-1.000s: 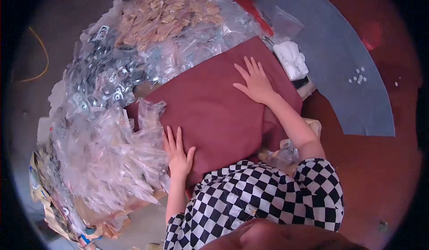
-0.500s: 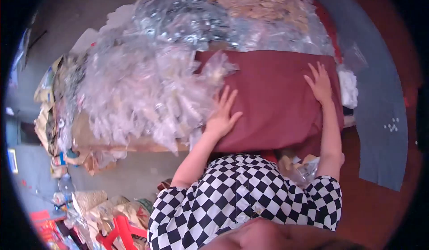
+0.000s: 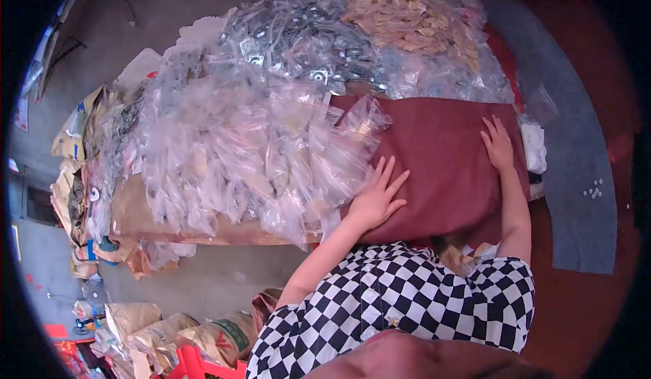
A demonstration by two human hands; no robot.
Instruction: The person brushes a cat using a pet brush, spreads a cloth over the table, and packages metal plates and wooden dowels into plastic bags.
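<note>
A dark red cloth (image 3: 447,155) covers the table's edge nearest my body. My left hand (image 3: 375,203) lies on the cloth's left part, fingers spread, beside a heap of clear plastic bags (image 3: 251,155). On the cloth's right side rests my right hand (image 3: 498,147), its fingers stretched out flat. Neither hand grips anything. One clear bag (image 3: 366,121) from the heap overlaps the cloth's upper left. What the bags contain is hard to make out.
Behind the cloth are bags of metal parts (image 3: 298,33) and bags of tan pieces (image 3: 420,26). A white packet (image 3: 534,147) sits at the table's right edge. Full sacks (image 3: 203,338) and a red plastic stool or crate (image 3: 203,365) stand at lower left. A grey mat (image 3: 583,203) lies right.
The view has shifted, so the table sits lower and further right. Both hands stay on the cloth; the left hand now lies closer to the right one.
</note>
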